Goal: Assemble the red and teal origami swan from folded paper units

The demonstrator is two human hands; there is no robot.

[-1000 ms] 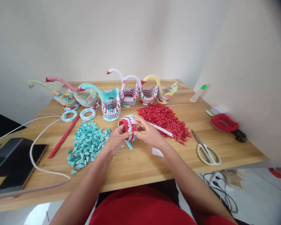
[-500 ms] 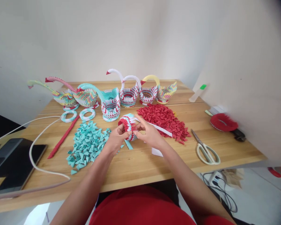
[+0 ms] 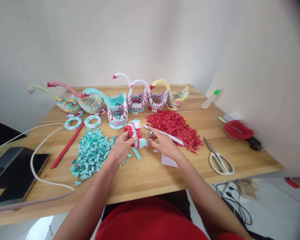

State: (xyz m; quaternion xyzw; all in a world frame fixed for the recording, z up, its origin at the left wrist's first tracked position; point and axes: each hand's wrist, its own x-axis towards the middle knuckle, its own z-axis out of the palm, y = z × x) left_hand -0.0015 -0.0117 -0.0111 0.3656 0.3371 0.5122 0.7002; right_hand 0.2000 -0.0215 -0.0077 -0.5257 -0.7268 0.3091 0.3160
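Observation:
My left hand [image 3: 122, 146] grips a cup-shaped ring of folded paper pieces [image 3: 137, 132] in red, white and light teal, tipped on its side just above the table. Its thumb presses on the near side and the fingers reach into the red opening. To the right of the ring, apart from it, is my right hand [image 3: 163, 142], its fingers bent toward the thumb. A small pale bit shows at those fingertips, too small to make out. Behind the right hand, a long white folded-paper strip [image 3: 173, 137] lies against a heap of red paper triangles [image 3: 173, 125].
Teal triangles [image 3: 91, 153] lie heaped at left beside a red strip [image 3: 67, 146] and two paper rings [image 3: 92, 121]. Several paper swans [image 3: 118, 113] stand behind. Scissors [image 3: 219, 160] and a red paper ring [image 3: 237, 130] are at right; a white cable [image 3: 38, 175] crosses the left side.
My right hand has let go of the paper ring and moved slightly right. In my left hand the ring has turned, its toothed side now facing right.

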